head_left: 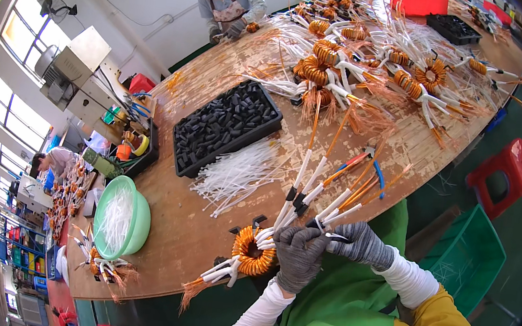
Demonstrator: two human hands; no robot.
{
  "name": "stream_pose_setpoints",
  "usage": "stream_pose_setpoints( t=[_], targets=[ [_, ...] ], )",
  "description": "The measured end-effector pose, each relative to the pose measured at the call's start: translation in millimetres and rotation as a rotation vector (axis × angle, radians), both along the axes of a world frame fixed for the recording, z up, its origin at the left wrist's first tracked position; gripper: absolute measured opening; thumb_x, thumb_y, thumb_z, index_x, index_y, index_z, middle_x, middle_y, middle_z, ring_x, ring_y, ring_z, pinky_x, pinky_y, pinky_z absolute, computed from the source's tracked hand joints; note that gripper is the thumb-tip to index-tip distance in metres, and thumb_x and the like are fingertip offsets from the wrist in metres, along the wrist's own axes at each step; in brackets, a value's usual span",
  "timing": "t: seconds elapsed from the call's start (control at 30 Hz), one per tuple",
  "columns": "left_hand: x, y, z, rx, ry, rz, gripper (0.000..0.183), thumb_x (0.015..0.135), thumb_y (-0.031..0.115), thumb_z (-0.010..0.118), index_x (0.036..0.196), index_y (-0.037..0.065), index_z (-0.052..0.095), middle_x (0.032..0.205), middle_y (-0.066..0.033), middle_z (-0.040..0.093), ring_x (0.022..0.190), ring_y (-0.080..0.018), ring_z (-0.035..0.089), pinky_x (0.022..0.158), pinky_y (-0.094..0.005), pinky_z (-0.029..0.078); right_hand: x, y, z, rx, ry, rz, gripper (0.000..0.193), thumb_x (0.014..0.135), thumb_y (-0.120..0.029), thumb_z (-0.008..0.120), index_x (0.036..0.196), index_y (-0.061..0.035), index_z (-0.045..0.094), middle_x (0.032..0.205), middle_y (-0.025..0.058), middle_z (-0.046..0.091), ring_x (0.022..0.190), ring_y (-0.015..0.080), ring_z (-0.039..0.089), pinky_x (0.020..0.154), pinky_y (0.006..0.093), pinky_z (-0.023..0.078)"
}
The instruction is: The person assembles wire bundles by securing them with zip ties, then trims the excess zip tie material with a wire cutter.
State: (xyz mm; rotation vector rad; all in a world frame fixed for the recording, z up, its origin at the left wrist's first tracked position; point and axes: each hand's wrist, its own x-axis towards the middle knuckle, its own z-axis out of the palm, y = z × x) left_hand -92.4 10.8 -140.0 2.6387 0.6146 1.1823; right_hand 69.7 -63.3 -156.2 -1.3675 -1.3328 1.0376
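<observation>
In front of me at the table edge is a ring coil [254,251] wound with copper wire, its leads [299,200] covered in white sleeves with bare copper ends. My left hand [299,257], in a grey glove, is closed around the sleeved leads just right of the coil. Beside it my right hand [363,244], also gloved, pinches what looks like a white cable tie [335,236] at the leads. Black sleeve pieces [298,201] sit on some leads. Blue and red tubing shows near the far lead ends. My fingers hide part of the bundle.
A black tray [226,126] of short black tubes stands ahead, with loose white cable ties [237,174] beside it. A green bowl [140,220] of white ties is left. Coils [317,69] pile up at the far right. A red stool [504,176] and green crate [467,263] stand right; a co-worker [225,2] works opposite.
</observation>
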Motion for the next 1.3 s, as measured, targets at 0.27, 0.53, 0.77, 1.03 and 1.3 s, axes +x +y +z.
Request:
stream_pose_setpoints(
  t=[0.27, 0.53, 0.77, 1.03, 1.3],
  targets=[
    [20.8, 15.4, -9.7, 0.025, -0.171, 0.083, 0.031, 0.064, 0.003, 0.069, 0.094, 0.012, 0.065, 0.093, -0.0043, 0.057, 0.089, -0.0254, 0.052, 0.077, -0.0399, 0.041, -27.0, -17.6, 8.3, -0.015, 0.251, 0.059, 0.021, 0.082, -0.022, 0.06, 0.071, -0.0034, 0.06, 0.057, 0.0016, 0.056, 0.053, 0.0103, 0.048, 0.054, 0.0269, 0.042],
    [21.7, 21.3, -16.4, 0.043, 0.194, 0.113, 0.039, 0.075, 0.018, 0.062, 0.112, 0.006, 0.056, 0.093, -0.0117, 0.059, 0.08, -0.0286, 0.057, 0.069, -0.0391, 0.044, -12.6, -18.5, 23.9, -0.184, 0.385, 0.111, 0.024, 0.084, -0.023, 0.057, 0.069, -0.0045, 0.06, 0.057, -0.0011, 0.054, 0.054, 0.0055, 0.046, 0.052, 0.0226, 0.039],
    [23.9, 19.3, -20.2, 0.004, 0.311, 0.107, 0.026, 0.077, 0.025, 0.061, 0.096, 0.009, 0.057, 0.071, -0.0085, 0.052, 0.064, -0.0268, 0.056, 0.056, -0.039, 0.043, -37.9, -0.5, 24.3, -0.01, 0.32, 0.14, 0.02, 0.082, -0.02, 0.059, 0.073, -0.002, 0.061, 0.059, 0.0036, 0.055, 0.057, 0.0103, 0.051, 0.057, 0.0298, 0.042],
    [19.8, 27.5, -8.4, -0.291, 0.041, -0.076, 0.011, 0.074, 0.01, 0.062, 0.085, 0.007, 0.058, 0.073, -0.0135, 0.056, 0.065, -0.0322, 0.058, 0.056, -0.0397, 0.044, 15.0, -0.2, 72.5, 0.402, -0.368, 0.094, 0.022, 0.077, -0.027, 0.068, 0.09, -0.0096, 0.065, 0.077, 0.0047, 0.06, 0.061, 0.0185, 0.06, 0.054, 0.0298, 0.047],
    [19.4, 30.3, -5.1, -0.271, 0.159, -0.152, 0.015, 0.077, 0.016, 0.061, 0.09, 0.007, 0.059, 0.074, -0.0128, 0.058, 0.066, -0.0319, 0.059, 0.056, -0.0386, 0.045, 54.0, 30.0, 80.6, 0.19, -1.413, 0.369, 0.021, 0.074, -0.023, 0.061, 0.094, -0.014, 0.062, 0.08, 0.005, 0.059, 0.061, 0.023, 0.06, 0.05, 0.0351, 0.045]
  ],
)
